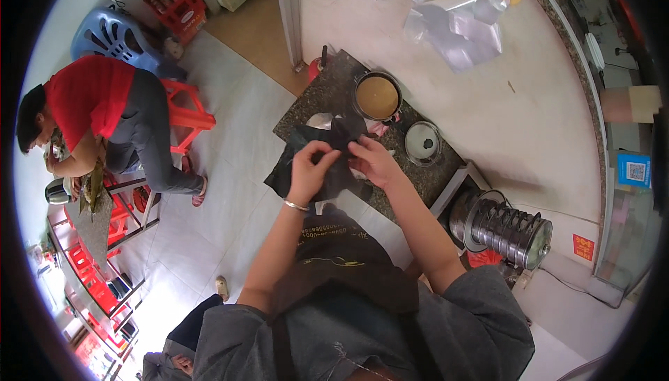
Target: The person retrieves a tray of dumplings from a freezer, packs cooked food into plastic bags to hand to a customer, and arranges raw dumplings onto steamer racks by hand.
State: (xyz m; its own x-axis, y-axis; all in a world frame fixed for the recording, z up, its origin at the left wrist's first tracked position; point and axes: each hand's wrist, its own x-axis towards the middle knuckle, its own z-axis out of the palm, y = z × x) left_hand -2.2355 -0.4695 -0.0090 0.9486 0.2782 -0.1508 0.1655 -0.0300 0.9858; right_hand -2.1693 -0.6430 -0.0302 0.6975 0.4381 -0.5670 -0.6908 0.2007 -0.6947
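Note:
A thin black plastic bag hangs in front of my apron, over the near edge of a dark speckled stone tabletop. My left hand, with a bangle at the wrist, pinches it between thumb and forefinger. Close beside, my right hand has its fingers bent on the bag's upper right part. Beyond the hands stands a round pot of light brown liquid. A glass lid with a black knob lies to its right. Partly behind the bag are a white bundle and a pink-and-white item.
Right of the table is a stack of steel pots or steamers. Clear plastic bags hang on the white wall ahead. At left, a person in red bends over another table, near a red stool. Another person is at lower left.

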